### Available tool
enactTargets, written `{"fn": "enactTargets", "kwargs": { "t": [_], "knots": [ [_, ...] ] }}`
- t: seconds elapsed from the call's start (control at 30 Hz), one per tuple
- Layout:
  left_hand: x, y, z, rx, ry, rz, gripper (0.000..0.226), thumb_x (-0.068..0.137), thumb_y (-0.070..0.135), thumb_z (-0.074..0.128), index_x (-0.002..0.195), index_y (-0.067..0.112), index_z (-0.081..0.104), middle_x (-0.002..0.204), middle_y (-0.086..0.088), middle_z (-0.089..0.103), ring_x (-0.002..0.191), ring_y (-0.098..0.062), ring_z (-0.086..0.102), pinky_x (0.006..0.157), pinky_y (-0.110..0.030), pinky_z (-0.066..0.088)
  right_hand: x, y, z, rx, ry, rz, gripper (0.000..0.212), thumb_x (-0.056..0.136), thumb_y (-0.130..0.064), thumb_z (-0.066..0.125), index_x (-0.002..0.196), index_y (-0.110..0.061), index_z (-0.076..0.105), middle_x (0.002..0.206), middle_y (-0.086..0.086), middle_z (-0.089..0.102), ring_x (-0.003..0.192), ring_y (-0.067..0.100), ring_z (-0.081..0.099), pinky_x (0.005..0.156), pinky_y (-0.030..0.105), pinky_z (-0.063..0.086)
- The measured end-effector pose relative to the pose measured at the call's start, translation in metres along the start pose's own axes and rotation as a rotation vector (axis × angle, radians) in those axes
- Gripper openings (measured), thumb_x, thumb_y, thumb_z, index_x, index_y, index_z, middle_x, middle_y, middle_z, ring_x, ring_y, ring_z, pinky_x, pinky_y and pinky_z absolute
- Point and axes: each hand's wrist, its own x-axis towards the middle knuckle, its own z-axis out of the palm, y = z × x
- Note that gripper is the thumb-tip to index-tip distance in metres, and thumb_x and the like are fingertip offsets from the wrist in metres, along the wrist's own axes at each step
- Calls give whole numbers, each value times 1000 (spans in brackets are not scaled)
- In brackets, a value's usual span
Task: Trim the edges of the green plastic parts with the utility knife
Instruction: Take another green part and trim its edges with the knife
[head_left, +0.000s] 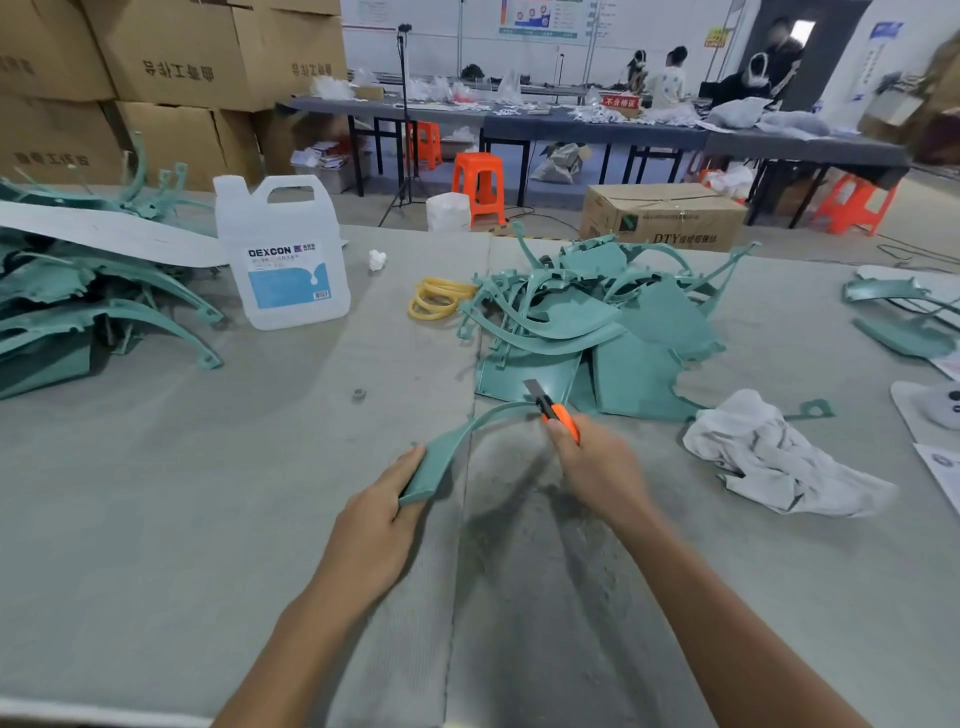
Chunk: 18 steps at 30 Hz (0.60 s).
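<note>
My left hand (384, 514) grips the wide near end of a curved green plastic strip (441, 462), thumb along its edge; my right hand (597, 467) is wrapped round an orange-handled utility knife (558, 413), blade out at the strip's thin far end; just beyond the knife lies a heap of green plastic parts (597, 322); right of my knife hand, a crumpled white rag (769, 457).

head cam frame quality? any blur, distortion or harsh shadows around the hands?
Head view: right hand and orange utility knife slightly motion-blurred, left hand sharper. Wide-angle distortion tilts the brown cardboard boxes at the frame edge. Soft, diffuse shadow under the curved green plastic strip. No strong glare.
</note>
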Motion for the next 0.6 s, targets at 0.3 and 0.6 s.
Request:
{"fn": "enactTargets", "kwargs": {
  "t": [0.3, 0.6],
  "knots": [
    [-16, 9, 14, 162, 124, 145, 57, 97, 9, 56, 152, 14, 42, 156, -5, 43, 144, -20, 39, 115, -23, 22, -63, -59, 20, 734, -338, -84, 50, 81, -54, 76, 121, -41, 48, 83, -3, 70, 55, 20, 66, 48, 31, 52],
    [-39, 11, -2, -419, -26, -111, 128, 53, 90, 69, 158, 45, 10, 158, 25, 28, 141, 3, 36, 106, -24, 41, -60, -52, -14, 741, -145, -60, 20, 84, -6, 62, 98, 6, 53, 71, 12, 43, 52, 22, 45, 45, 33, 49]
  ]
}}
